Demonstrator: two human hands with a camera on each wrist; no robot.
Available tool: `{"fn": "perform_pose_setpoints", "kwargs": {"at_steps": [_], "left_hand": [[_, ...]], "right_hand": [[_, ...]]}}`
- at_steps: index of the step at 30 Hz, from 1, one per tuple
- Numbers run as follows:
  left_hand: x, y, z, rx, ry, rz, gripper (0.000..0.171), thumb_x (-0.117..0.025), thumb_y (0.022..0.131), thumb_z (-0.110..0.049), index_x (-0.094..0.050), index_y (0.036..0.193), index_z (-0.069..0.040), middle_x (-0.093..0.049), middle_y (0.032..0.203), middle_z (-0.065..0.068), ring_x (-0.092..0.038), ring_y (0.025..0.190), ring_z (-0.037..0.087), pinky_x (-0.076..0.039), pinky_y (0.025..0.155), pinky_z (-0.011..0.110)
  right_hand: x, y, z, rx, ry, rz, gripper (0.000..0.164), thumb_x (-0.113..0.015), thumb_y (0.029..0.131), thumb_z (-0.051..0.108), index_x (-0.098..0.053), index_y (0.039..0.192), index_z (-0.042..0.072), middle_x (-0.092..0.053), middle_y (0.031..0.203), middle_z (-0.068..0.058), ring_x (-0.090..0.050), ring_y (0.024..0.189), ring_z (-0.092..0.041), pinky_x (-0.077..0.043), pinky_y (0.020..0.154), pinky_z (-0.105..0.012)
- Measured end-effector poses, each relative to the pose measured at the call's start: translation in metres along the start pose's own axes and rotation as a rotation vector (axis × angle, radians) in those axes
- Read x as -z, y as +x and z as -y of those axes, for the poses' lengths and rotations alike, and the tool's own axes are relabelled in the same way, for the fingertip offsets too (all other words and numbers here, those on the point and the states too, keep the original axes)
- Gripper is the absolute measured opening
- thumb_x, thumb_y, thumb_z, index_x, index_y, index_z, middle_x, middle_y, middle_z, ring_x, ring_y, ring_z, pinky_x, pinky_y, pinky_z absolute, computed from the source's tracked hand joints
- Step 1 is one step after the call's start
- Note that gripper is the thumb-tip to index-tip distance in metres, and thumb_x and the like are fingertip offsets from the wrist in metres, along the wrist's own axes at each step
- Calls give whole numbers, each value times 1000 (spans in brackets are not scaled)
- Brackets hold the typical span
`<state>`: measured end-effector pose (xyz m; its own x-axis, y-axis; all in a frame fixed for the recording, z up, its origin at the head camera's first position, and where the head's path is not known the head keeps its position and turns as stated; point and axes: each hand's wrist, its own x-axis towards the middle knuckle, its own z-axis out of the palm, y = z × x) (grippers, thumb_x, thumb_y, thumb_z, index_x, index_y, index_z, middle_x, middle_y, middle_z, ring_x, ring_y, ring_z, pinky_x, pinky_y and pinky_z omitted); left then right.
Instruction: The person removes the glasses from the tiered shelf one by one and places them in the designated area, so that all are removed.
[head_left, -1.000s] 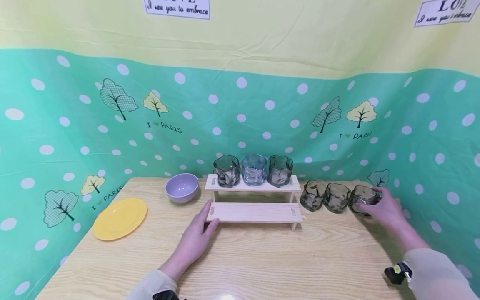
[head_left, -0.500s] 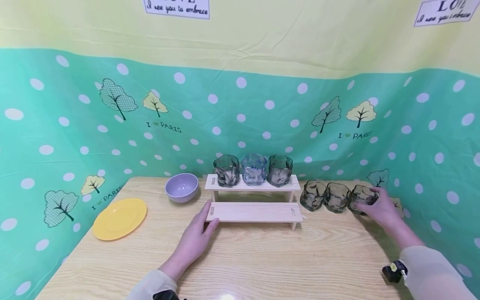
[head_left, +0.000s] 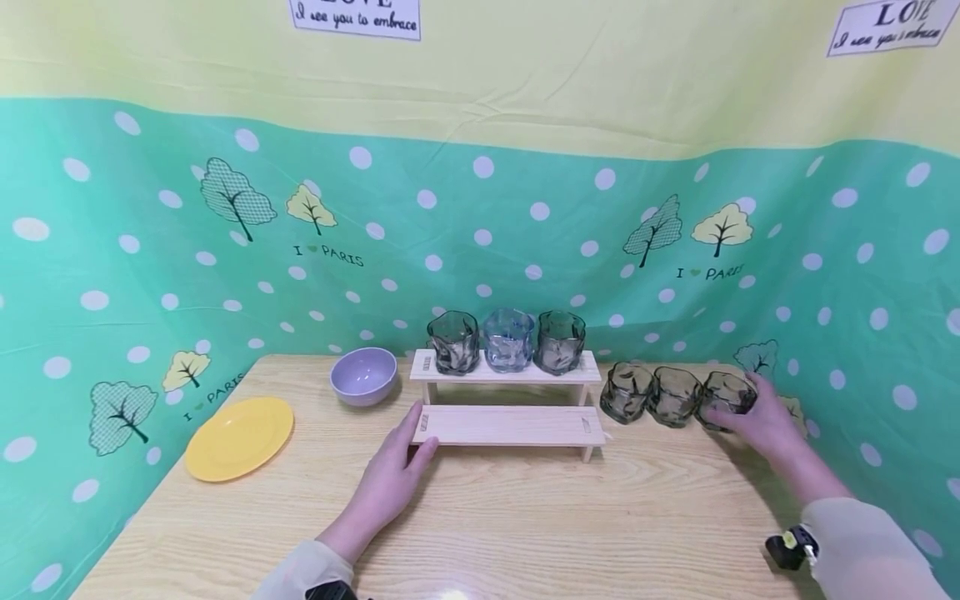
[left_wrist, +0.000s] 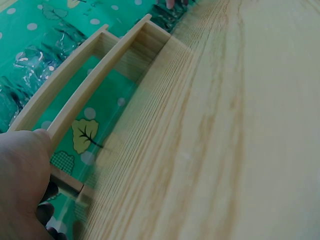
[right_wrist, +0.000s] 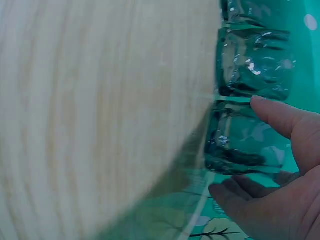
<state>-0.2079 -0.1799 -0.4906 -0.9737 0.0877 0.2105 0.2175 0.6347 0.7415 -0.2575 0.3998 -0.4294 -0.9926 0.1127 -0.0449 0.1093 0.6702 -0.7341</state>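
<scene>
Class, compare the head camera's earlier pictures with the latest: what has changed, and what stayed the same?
The right hand and the end glass between its thumb and fingers appear to have shifted very slightly left. Nothing was plainly lifted or let go. The left hand stays at the stand; the upper glasses, bowl and plate have not moved.

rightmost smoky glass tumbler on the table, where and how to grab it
The rightmost smoky glass tumbler is probably best gripped by its front and back walls, from the right, where the right hand is: it stands upright, and the neighbouring tumbler crowds its left side.
</scene>
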Motion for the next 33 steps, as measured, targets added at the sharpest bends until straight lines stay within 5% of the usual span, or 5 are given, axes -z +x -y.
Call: {"fn": "perform_pose_setpoints", "kwargs": {"at_steps": [9, 16, 22, 33], "left_hand": [[1, 1, -2, 11, 5, 6, 72, -61, 116, -34, -28, 176, -11, -42, 171, 26, -39, 157, 46, -32, 128, 65], [1, 0, -2, 7, 0, 11, 73, -59, 117, -36, -27, 176, -11, -39, 173, 25, -37, 159, 46, -30, 129, 64], [1, -1, -1, 6, -2, 8, 73, -59, 117, -36, -27, 176, -11, -39, 172, 25, -38, 158, 46, -31, 129, 64], [0, -2, -2, -22, -7, -15, 73, -60, 116, -36, -29, 175, -8, -43, 169, 27, -41, 156, 47, -33, 128, 65]], "right_hand": [[12, -14, 25, 61, -83, -19, 137, -83, 97, 56, 18, 171, 2, 1, 170, -47, -13, 147, -78, -21, 109, -93], [10, -22, 55, 136, -87, -69, 128, -83, 100, 50, 10, 173, -1, -5, 172, -45, -16, 151, -73, -23, 111, -91], [-5, -25, 82, 187, -58, -127, 124, -85, 99, 45, 2, 176, 2, -15, 173, -43, -21, 152, -70, -24, 115, -88], [-42, -37, 132, 234, 144, -95, 123, -88, 97, 43, 0, 179, 15, -13, 179, -31, -22, 157, -65, -27, 124, -77]]}}
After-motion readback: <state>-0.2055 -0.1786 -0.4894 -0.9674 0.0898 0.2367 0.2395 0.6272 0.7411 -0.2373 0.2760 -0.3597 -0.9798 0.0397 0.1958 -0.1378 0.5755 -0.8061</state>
